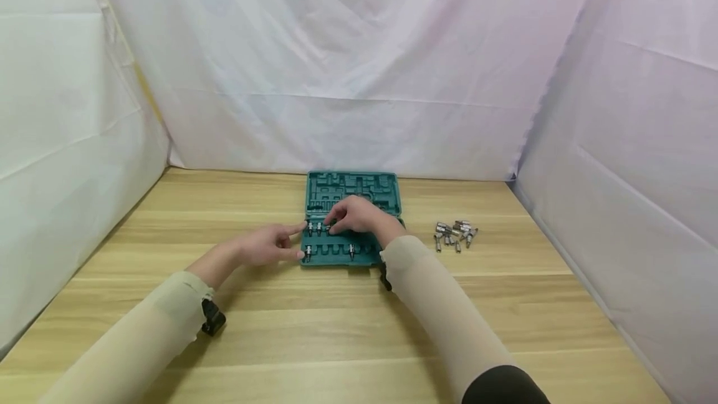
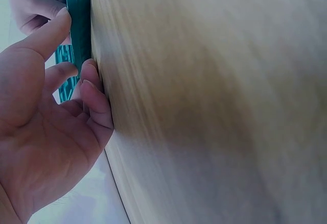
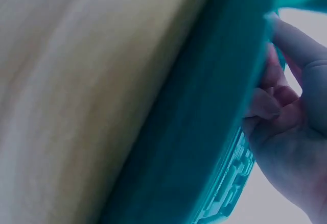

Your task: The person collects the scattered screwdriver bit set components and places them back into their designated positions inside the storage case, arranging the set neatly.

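A green plastic case lies unfolded on the table, its moulded lid laid back behind the tray. At the tray's left edge, my left hand touches the case with thumb and forefinger spread along that side. Over the upper row, my right hand pinches a small metal bit socket at a slot, its fingers hiding part of it. Two bit sockets stand in the slots just left of it. In the lower row sit a bit socket at the left and another bit socket further right.
Several loose bit sockets lie in a pile on the wooden table, right of the case. White cloth walls enclose the table at the back and both sides. The right forearm covers the case's right end.
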`<state>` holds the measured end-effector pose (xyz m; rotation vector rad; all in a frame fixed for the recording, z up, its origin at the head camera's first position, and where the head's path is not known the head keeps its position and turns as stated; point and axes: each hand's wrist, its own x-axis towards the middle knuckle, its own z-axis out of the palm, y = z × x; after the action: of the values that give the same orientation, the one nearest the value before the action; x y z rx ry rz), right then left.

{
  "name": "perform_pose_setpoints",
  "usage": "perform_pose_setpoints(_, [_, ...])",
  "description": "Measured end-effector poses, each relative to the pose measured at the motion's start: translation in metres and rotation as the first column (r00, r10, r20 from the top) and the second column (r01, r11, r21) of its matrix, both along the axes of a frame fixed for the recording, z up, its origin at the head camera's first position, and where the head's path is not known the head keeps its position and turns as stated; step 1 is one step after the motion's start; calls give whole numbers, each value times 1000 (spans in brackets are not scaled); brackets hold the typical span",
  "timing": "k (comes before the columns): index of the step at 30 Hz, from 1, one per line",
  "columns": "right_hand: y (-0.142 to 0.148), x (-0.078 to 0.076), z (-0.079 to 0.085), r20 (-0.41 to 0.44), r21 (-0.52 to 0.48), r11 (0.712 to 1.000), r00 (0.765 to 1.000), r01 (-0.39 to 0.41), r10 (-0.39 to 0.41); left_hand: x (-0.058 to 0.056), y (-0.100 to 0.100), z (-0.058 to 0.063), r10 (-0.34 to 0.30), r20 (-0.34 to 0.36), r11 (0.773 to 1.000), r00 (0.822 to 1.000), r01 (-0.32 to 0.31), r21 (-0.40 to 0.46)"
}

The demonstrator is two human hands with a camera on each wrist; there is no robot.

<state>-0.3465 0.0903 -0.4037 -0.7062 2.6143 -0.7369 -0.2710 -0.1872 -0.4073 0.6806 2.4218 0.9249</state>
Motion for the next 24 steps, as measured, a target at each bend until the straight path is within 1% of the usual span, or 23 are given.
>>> perform_pose_setpoints(4, [-2, 1, -2, 25, -16, 999, 999, 29, -28, 0, -1, 0, 5, 5, 1000, 1000, -5, 0])
perform_pose_setpoints(8, [-3, 3, -4, 35, -51, 997, 997, 64, -62, 1, -1, -1, 16, 8, 1000, 1000, -16, -2])
perform_pose_setpoints(11, [-4, 5, -3, 30, -51, 996, 997, 76, -74, 0, -1, -2, 15, 3, 1000, 1000, -15, -5])
perform_pose_setpoints(18, [-2, 4, -2, 11, -28, 998, 998, 63, -62, 0, 0, 0, 9, 4, 1000, 1000, -9, 1])
perform_pose_setpoints(24, [4, 2, -2, 36, -67, 997, 999, 35, -33, 0, 0, -1, 9, 14, 1000, 1000, -9, -2])
